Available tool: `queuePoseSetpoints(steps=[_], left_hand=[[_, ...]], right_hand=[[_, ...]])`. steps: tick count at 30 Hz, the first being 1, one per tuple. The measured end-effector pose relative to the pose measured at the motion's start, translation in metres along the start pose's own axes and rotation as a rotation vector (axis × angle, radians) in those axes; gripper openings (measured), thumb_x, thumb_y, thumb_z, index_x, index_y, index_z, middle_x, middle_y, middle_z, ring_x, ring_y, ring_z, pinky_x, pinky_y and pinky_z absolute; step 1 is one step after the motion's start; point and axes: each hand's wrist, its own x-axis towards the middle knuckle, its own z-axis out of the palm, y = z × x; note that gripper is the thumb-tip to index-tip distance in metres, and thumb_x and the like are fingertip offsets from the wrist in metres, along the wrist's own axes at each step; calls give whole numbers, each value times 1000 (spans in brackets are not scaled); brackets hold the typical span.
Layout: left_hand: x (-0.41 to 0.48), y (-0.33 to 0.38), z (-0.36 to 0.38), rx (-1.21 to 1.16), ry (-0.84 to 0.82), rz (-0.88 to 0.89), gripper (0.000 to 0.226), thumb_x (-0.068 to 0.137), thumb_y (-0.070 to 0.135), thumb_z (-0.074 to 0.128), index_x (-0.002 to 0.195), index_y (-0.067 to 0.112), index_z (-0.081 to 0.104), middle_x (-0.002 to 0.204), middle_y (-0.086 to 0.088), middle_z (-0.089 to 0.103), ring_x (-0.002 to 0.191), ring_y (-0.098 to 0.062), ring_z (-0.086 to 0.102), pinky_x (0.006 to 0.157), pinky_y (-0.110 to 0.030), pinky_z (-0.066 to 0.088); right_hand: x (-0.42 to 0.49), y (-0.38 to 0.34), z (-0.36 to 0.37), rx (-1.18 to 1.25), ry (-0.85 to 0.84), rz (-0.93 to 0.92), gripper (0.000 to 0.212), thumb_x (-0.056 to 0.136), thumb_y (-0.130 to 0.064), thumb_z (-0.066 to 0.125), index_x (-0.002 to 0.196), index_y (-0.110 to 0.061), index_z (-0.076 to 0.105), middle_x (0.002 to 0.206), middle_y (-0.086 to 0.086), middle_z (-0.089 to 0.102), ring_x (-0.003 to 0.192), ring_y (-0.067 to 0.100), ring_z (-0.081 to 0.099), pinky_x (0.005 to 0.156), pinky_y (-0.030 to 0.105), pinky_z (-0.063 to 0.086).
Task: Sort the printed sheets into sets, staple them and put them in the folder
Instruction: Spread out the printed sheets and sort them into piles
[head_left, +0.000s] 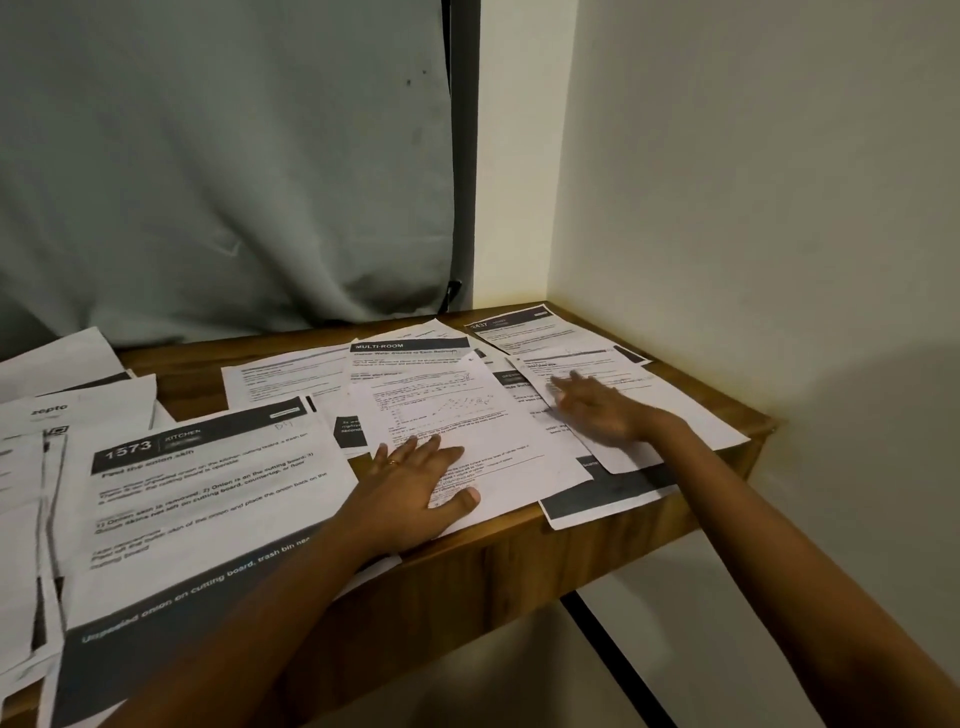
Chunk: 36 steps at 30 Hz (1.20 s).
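Several printed sheets lie spread over a wooden table (467, 566). My left hand (415, 488) lies flat, fingers straight, on a sheet with a graph (467, 410) near the front edge. My right hand (597, 410), blurred, rests with fingers spread on a text sheet (675, 400) at the right. A large sheet headed "1573 KITCHEN" (208, 493) lies to the left of my left hand. A "MULTI-ROOM" sheet (410, 347) pokes out behind the graph sheet. No stapler or folder is in view.
A grey curtain (223, 166) hangs behind the table. White walls (753, 208) close the right corner. More sheets, one marked "zepto" (52, 410), pile at the left edge. A sheet with a dark band (608, 493) overhangs the front edge.
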Motion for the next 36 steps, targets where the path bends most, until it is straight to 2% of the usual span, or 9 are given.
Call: queuePoseSetpoints(steps=[4, 9, 14, 21, 23, 26, 30, 32, 36], left_hand=[[0, 1, -1, 19, -15, -2, 85, 75, 74, 12, 151, 38, 14, 162, 4, 3, 149, -19, 0, 118, -44, -4], [-1, 1, -3, 25, -18, 1, 83, 76, 74, 13, 151, 36, 14, 162, 2, 5, 149, -20, 2, 119, -45, -3], [-2, 0, -14, -64, -7, 30, 69, 93, 66, 25, 153, 33, 13, 162, 2, 3, 148, -20, 2, 120, -44, -1], [-17, -41, -70, -158, 172, -84, 64, 94, 61, 30, 151, 33, 20, 161, 1, 10, 148, -23, 9, 118, -48, 8], [-29, -66, -82, -165, 230, -135, 66, 93, 62, 29, 150, 30, 23, 160, -1, 17, 146, -26, 17, 119, -51, 13], [-54, -113, -96, -134, 283, -219, 72, 91, 67, 28, 148, 23, 30, 156, -4, 27, 143, -26, 26, 117, -51, 18], [-96, -170, -104, -64, 322, -340, 76, 88, 73, 25, 141, 21, 41, 150, -5, 40, 136, -26, 36, 114, -50, 20], [-116, -196, -100, -39, 310, -432, 66, 93, 61, 33, 143, 19, 38, 153, -7, 34, 140, -28, 31, 116, -49, 16], [-147, -241, -86, -28, 261, -592, 78, 88, 70, 26, 150, 24, 23, 160, -3, 17, 147, -25, 14, 118, -48, 7]], right_hand=[[2, 0, 15, -27, -58, 69, 59, 97, -58, 14, 152, -36, 12, 161, -1, 3, 148, 22, -1, 116, 52, -8], [0, 8, 15, -55, -25, 84, 54, 100, -52, 15, 151, -36, 11, 161, -1, 2, 148, 21, -1, 116, 52, -9], [1, -4, 8, -13, 36, 72, 59, 99, -55, 18, 152, -31, 11, 161, 0, 0, 148, 22, -4, 115, 52, -6], [29, -140, -21, 106, 251, -243, 60, 97, -51, 35, 150, -23, 27, 158, 3, 20, 145, 22, 18, 115, 43, 21], [37, -185, -25, 141, 265, -338, 54, 99, -47, 38, 145, -18, 38, 152, 6, 35, 138, 23, 33, 108, 36, 30], [47, -247, -24, 275, 250, -440, 43, 102, -39, 36, 126, -10, 56, 124, 9, 59, 112, 23, 55, 88, 28, 39], [71, -315, -1, 373, 210, -391, 35, 98, -34, 50, 107, -5, 67, 104, 8, 68, 96, 21, 61, 82, 31, 46], [88, -342, 17, 421, 159, -350, 24, 93, -24, 59, 99, -3, 71, 104, 9, 70, 99, 20, 63, 85, 28, 47], [113, -390, 51, 490, 78, -265, 15, 89, -12, 62, 93, -3, 73, 103, 12, 71, 100, 22, 63, 85, 27, 46]])
